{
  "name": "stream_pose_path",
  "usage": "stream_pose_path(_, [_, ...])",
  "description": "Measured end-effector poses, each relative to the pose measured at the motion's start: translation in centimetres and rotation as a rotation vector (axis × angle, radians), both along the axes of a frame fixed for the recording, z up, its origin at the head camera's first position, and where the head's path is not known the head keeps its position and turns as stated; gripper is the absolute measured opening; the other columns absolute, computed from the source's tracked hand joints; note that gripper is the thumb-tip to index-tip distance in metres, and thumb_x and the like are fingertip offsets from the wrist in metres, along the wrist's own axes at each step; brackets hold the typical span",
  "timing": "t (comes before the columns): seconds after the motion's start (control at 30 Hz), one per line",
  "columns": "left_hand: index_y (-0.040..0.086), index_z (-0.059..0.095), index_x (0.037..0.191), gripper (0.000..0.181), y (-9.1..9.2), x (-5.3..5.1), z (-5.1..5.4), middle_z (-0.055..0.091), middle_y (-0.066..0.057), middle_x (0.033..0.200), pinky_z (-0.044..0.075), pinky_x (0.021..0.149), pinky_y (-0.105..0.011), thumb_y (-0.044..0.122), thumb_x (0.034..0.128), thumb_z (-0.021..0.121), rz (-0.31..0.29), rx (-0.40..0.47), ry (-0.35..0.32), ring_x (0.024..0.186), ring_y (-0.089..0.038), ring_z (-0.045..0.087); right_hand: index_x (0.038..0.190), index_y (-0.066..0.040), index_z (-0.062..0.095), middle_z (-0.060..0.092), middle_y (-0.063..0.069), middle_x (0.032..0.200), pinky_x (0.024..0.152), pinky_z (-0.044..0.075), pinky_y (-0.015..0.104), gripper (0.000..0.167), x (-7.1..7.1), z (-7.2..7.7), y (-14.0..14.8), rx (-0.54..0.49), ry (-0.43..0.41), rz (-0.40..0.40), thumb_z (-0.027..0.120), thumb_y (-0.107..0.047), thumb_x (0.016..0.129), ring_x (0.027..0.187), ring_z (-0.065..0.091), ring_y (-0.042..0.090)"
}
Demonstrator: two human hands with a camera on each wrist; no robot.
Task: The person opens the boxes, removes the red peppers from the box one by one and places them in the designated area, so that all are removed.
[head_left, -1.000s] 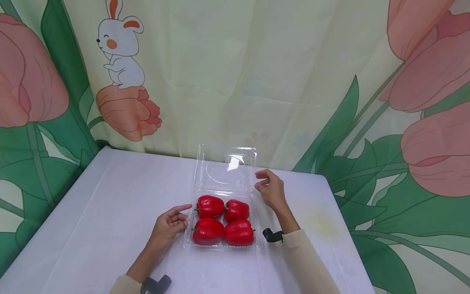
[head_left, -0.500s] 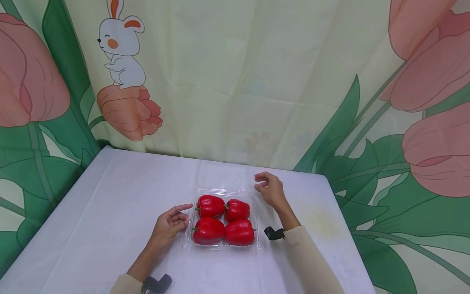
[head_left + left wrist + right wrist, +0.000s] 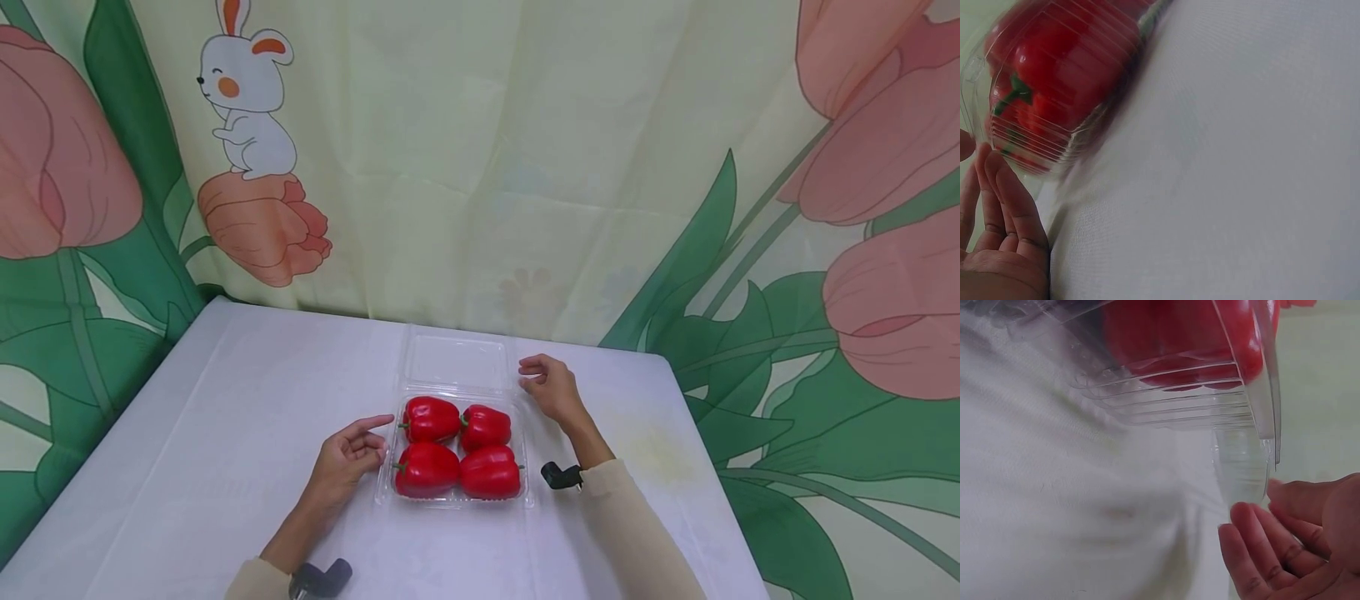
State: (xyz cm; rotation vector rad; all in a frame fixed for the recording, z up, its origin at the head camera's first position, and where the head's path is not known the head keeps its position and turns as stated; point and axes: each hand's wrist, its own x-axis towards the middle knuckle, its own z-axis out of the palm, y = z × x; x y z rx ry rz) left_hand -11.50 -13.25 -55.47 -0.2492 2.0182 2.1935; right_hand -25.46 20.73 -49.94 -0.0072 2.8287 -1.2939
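Clear container (image 3: 456, 503), lower centre.
Between left hand (image 3: 347, 458), grip unclear, and right hand (image 3: 553, 388), fingers loose beside lid (image 3: 457, 361).

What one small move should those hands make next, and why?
Probably the right hand should reach for the far-right pepper, the one nearest it. The lid lies folded back, leaving all four peppers uncovered, and that hand is beside the lid. The left hand is at the left side of the box, where it could steady it.
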Motion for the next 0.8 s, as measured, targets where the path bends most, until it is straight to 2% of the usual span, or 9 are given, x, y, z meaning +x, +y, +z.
stream_pose_path(0.17, [0.013, 0.064, 0.144, 0.052, 0.0, 0.0, 0.1, 0.069, -0.015, 0.108, 0.062, 0.085, -0.018, 0.004, 0.0946, 0.076, -0.001, -0.001, 0.002, 0.090, -0.017, 0.069, 0.141, -0.011, 0.063, 0.073, 0.012, 0.131, 0.097, 0.063, 0.045, 0.043, 0.2, -0.1, 0.0, 0.034, 0.022, -0.009, 0.074, -0.016, 0.099, 0.114, 0.073, 0.031])
stream_pose_path(0.33, [0.013, 0.064, 0.144, 0.051, 0.0, 0.0, -0.1, 0.069, -0.015, 0.108, 0.062, 0.084, -0.019, 0.004, 0.0950, 0.075, -0.006, 0.003, 0.000, 0.089, -0.016, 0.069, 0.145, -0.013, 0.060, 0.072, 0.013, 0.133, 0.095, 0.064, 0.047, 0.046, 1.0, 0.2, 0.0, 0.060, 0.054, -0.028, 0.073, -0.021, 0.101, 0.115, 0.073, 0.031])
stream_pose_path(0.6, [0.014, 0.064, 0.144, 0.052, 0.0, 0.0, -0.2, 0.070, -0.012, 0.107, 0.062, 0.084, -0.019, 0.003, 0.0944, 0.076, -0.001, -0.009, 0.006, 0.090, -0.017, 0.070, 0.147, -0.022, 0.056, 0.071, 0.008, 0.134, 0.089, 0.066, 0.046, 0.057, 3.1, 1.6, -0.2, 0.054, 0.107, -0.033, 0.079, -0.032, 0.096, 0.114, 0.073, 0.029])
stream_pose_path(0.8, [0.013, 0.063, 0.145, 0.052, 0.0, 0.0, -0.1, 0.070, -0.014, 0.108, 0.062, 0.085, -0.018, 0.003, 0.0949, 0.075, -0.003, -0.009, 0.006, 0.089, -0.016, 0.069, 0.147, -0.025, 0.056, 0.069, 0.006, 0.138, 0.097, 0.063, 0.047, 0.065, 5.0, 1.9, -0.5, 0.023, 0.160, -0.013, 0.085, -0.035, 0.089, 0.118, 0.071, 0.030])
